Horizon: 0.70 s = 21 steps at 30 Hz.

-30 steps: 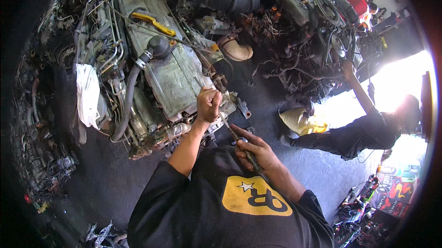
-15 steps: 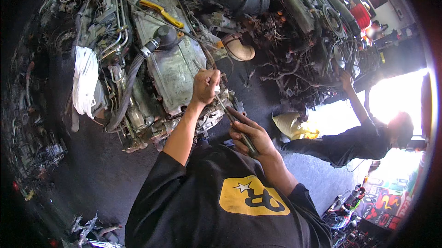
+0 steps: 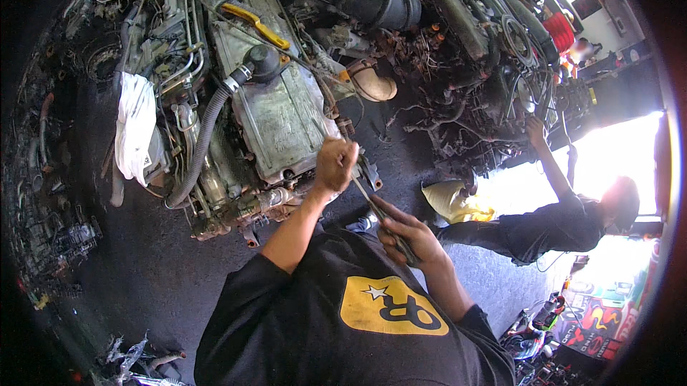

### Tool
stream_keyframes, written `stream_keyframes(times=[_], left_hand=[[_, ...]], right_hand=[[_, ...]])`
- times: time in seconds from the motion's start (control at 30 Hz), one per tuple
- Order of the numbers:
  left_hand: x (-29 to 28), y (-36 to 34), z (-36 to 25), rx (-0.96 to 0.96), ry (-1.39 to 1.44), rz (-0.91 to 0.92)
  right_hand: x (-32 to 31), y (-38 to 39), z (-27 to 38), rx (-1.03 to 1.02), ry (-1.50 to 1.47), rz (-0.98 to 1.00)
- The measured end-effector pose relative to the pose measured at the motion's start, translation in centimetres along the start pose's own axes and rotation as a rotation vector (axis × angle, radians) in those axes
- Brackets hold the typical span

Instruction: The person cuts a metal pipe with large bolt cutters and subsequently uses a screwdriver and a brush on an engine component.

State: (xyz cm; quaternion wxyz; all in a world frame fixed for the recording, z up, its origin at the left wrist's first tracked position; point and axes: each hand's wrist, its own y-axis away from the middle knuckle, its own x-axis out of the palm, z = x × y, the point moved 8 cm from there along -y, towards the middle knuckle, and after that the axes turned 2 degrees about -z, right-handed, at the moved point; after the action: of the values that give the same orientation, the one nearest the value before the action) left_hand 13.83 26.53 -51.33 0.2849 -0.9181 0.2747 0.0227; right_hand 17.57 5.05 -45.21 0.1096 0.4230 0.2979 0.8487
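Note:
My left hand (image 3: 336, 165) is closed in a fist around the far end of a long, thin metal tool (image 3: 368, 198). A bit of something whitish shows at its fingers, too small to make out. My right hand (image 3: 415, 237) grips the tool's near end, with the index finger stretched along the shaft. The tool slants from my left hand down to the right, in front of my body. Just beyond my left hand lies the near end of an engine with a long grey metal cover (image 3: 279, 128). The tool's tip is hidden.
On the cover lies a yellow-handled tool (image 3: 256, 24), near a ribbed grey hose (image 3: 204, 139). A white bag-like bundle (image 3: 134, 128) hangs at the engine's left side. Another engine (image 3: 494, 64) stands at the far right, where a person (image 3: 551, 221) reaches toward it. A pale sack (image 3: 451, 198) is on the floor.
Both my hands have moved a little to the right and nearer my body, with the tool still between them. More of the engine's near end shows.

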Motion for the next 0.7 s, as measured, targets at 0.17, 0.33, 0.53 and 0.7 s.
stream_keyframes(times=[0.17,0.33,0.53,0.7], left_hand=[[-0.4,-1.2,0.4,0.024,-0.036,-0.103],[-2.8,-5.7,1.2,-0.125,-0.031,-0.054],[0.5,-0.1,-2.5,0.004,-0.053,-0.014],[-2.6,-5.1,3.1,-0.102,0.021,-0.079]], right_hand=[[0.7,-1.3,1.5,-0.011,0.184,-0.07],[2.6,-4.7,3.5,-0.066,0.185,0.002],[-1.4,1.8,-0.1,0.034,0.022,-0.064],[2.0,-5.2,3.5,-0.071,0.223,-0.006]])
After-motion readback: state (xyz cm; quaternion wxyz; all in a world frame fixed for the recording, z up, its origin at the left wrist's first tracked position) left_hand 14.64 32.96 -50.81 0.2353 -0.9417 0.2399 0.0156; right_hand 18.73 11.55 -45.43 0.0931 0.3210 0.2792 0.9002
